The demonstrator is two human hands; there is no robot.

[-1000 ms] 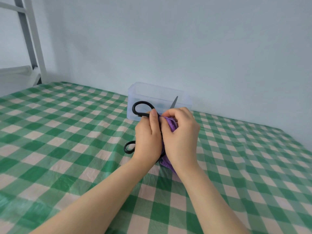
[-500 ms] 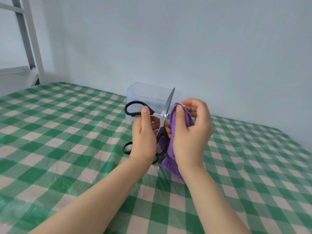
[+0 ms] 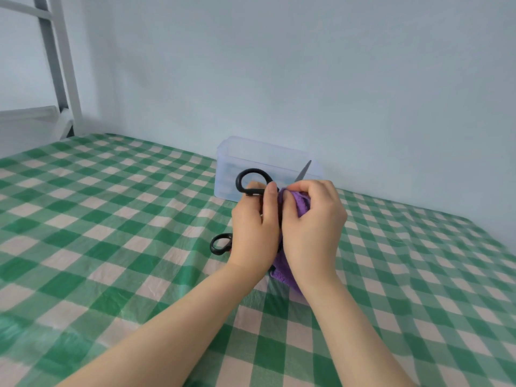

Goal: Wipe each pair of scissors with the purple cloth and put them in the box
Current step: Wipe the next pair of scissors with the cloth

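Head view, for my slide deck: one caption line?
Left hand holds black scissors while right hand grips purple cloth wrapped around them, clear box behind.

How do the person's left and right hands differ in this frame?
The left hand grips the black-handled scissors by the handle; the right hand pinches the purple cloth round the blade. A black loop sticks out above the left hand, the steel blade tip above the right hand. Both touch, raised before the clear plastic box.

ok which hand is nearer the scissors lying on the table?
Left. The left hand sits just right of the table scissors; the right hand is farther right, gripping the purple cloth.
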